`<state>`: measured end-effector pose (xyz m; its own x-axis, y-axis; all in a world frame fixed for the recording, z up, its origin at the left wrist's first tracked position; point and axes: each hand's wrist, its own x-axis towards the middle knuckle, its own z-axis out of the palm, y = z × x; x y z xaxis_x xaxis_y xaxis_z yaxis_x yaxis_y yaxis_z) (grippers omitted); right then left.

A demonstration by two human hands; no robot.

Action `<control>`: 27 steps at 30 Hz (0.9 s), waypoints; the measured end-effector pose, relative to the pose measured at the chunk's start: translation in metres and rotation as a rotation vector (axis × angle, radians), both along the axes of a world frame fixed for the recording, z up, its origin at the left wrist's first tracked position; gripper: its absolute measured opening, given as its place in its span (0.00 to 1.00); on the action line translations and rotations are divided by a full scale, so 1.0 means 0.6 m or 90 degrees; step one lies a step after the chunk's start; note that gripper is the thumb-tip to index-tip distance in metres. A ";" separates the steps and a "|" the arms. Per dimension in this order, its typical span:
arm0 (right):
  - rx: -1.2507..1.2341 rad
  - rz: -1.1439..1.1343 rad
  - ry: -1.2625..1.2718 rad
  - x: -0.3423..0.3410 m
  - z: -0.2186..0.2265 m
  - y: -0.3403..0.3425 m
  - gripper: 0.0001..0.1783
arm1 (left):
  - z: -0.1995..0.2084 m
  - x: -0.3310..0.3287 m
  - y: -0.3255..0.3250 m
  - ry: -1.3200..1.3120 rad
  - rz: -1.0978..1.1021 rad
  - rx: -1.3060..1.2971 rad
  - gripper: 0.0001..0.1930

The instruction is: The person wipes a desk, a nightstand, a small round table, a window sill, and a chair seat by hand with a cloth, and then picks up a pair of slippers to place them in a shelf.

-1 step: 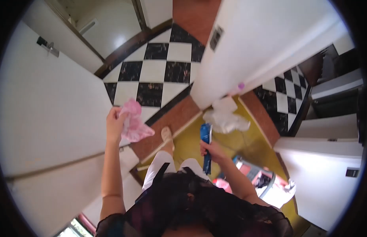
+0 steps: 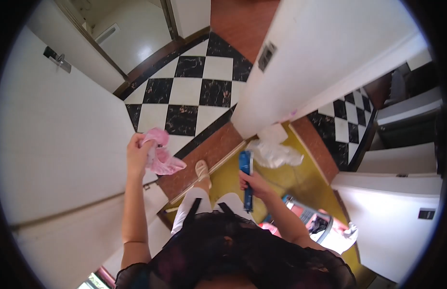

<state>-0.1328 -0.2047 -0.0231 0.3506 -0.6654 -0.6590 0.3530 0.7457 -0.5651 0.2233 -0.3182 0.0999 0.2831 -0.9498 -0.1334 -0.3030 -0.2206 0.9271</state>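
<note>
Head | blue packet [image 2: 245, 164] held | around: white bag [image 2: 276, 155], basket [image 2: 308, 213] | door [image 2: 305, 62] ahead

Soft, rumpled, matt fabric for the cloth [image 2: 166, 163]; slick, glossy plastic, by its look, for the pack [image 2: 244, 162]; thin, wrinkled plastic for the bag [image 2: 277, 155]. Polished, stone-like finish on the tiles [image 2: 186, 90]; smooth, faintly shiny paint on the left door [image 2: 55, 130]; gleaming metal for its handle [image 2: 63, 62]. Sheer, gauzy fabric for the blouse [image 2: 228, 255]; smooth-looking plastic for the basket [image 2: 306, 213].
</note>
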 end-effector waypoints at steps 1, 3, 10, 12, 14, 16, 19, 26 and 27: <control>-0.007 0.013 0.016 0.027 0.000 -0.063 0.17 | 0.010 0.021 -0.036 0.051 -0.002 -0.019 0.06; -0.004 -0.013 -0.020 0.075 0.044 -0.186 0.16 | 0.059 0.042 -0.103 0.127 -0.009 -0.062 0.07; -0.194 0.102 -0.017 0.207 0.120 -0.614 0.24 | 0.247 0.103 -0.365 0.486 -0.122 -0.483 0.12; -0.298 0.150 0.017 0.227 0.112 -0.739 0.25 | 0.191 0.083 -0.494 0.536 -0.126 -0.403 0.14; -0.312 0.224 -0.105 0.249 0.142 -0.847 0.31 | 0.099 0.048 -0.614 0.559 -0.088 -0.204 0.17; -0.419 0.290 -0.045 0.244 0.127 -0.958 0.21 | 0.001 -0.019 -0.708 0.645 -0.081 0.022 0.19; -0.326 0.336 0.015 0.223 0.180 -1.089 0.13 | -0.058 -0.090 -0.785 0.800 -0.031 0.285 0.24; -0.339 0.131 0.065 0.070 0.165 -1.404 0.21 | -0.056 -0.168 -1.159 0.672 -0.247 0.228 0.28; -0.257 0.097 0.127 0.027 0.160 -1.466 0.23 | -0.031 -0.192 -1.224 0.699 -0.247 0.124 0.26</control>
<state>-0.1168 -1.0843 0.0728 0.3570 -0.8332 -0.4224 0.1110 0.4868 -0.8664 0.1078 -1.0523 0.0811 -0.3763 -0.8839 -0.2777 0.5576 -0.4555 0.6940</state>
